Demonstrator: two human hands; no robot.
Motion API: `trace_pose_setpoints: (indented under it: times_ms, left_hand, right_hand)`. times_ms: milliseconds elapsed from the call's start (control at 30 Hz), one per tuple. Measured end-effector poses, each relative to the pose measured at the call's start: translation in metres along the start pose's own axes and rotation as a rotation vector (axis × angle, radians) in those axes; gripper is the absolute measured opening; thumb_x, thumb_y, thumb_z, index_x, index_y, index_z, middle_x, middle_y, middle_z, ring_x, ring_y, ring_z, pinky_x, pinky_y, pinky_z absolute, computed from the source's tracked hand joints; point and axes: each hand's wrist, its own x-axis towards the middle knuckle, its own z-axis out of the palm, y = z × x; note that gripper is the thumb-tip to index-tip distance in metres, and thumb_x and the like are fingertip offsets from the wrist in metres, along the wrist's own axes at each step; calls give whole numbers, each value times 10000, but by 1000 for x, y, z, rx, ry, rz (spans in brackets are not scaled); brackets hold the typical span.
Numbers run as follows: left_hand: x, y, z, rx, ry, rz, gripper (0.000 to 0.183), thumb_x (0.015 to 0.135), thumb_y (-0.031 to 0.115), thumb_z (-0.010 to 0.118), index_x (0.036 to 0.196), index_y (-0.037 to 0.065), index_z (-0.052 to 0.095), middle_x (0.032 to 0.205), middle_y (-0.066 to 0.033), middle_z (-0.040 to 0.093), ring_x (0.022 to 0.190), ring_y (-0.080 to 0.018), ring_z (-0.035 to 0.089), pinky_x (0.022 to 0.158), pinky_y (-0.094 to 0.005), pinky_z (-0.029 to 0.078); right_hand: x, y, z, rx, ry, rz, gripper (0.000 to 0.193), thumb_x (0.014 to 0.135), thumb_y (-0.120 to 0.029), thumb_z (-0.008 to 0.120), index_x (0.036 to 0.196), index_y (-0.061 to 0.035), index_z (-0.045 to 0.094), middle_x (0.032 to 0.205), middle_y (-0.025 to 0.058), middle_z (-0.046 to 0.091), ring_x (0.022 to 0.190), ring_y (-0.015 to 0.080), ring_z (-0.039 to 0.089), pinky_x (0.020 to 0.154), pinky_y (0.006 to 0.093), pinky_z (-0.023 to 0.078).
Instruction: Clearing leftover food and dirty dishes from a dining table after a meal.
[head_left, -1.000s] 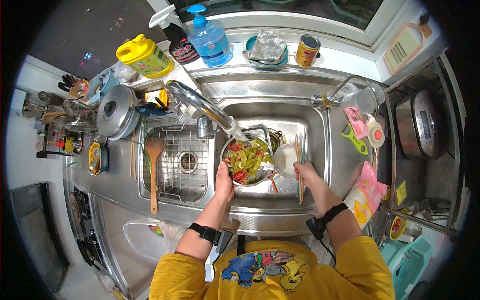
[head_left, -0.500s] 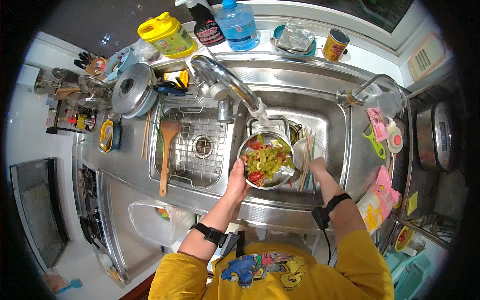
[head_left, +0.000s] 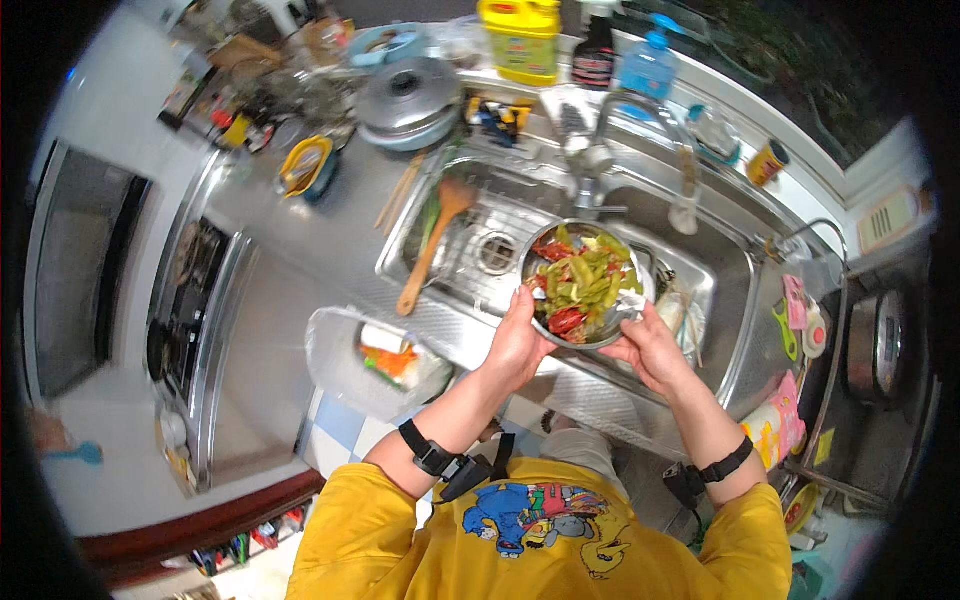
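Both my hands hold a round metal bowl point(head_left: 638, 268) over the front edge of the sink, near its divider. Green pods point(head_left: 583, 280), red shell-like pieces point(head_left: 567, 320) and a crumpled white scrap point(head_left: 630, 303) lie in it. My left hand point(head_left: 518, 340) grips the left front of the rim, thumb on top. At the right front, my right hand point(head_left: 652, 350) has its thumb on the rim and its fingers underneath, partly hidden. Just left of my left forearm hangs a clear plastic bag point(head_left: 335, 355) with orange and white waste inside.
A wooden spatula point(head_left: 431, 255) lies across the left basin point(head_left: 400, 262). The faucet point(head_left: 690, 165) arches over the right basin, where blurred chopsticks point(head_left: 692, 325) rest. A lidded pan point(head_left: 408, 95) stands at the back left. Bottles, including a yellow jug point(head_left: 520, 45), line the windowsill.
The bowl has come out of the right basin toward me. My right hand has let go of the chopsticks and taken the bowl's right side. The view has turned left, showing more of the bag.
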Motion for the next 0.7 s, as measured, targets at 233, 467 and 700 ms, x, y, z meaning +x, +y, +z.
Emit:
trace_pose_setpoints:
  times_ms: [233,467,700]
  left_hand:
    - [-113,107,-110,946,315,289,431,974,331,443,1310,62,464,1306,-110,498,1142,-223,512,931,-372,430]
    - [-187,127,-245,1643,975,676,440,802,179,637,1231,124,558,1362,-224,400,1260,-433,323,1066,-455,259]
    - [-176,102,-307,1188,735,449,605,739,78,604,1323,44,450,1306,-229,462,1228,-374,428,1030,-378,363]
  right_hand:
    - [21,27,133,-213,-109,34,508,879,19,344,1374,-60,258,1212,162,516,967,260,638,738,358,601]
    - [73,99,228,-525,-155,162,481,862,-28,388,1337,-77,334,1097,99,561,825,177,629,596,303,583]
    - [120,168,291,-1530,-210,-422,498,756,-48,565,1237,3,446,875,245,631,799,384,627,742,429,505]
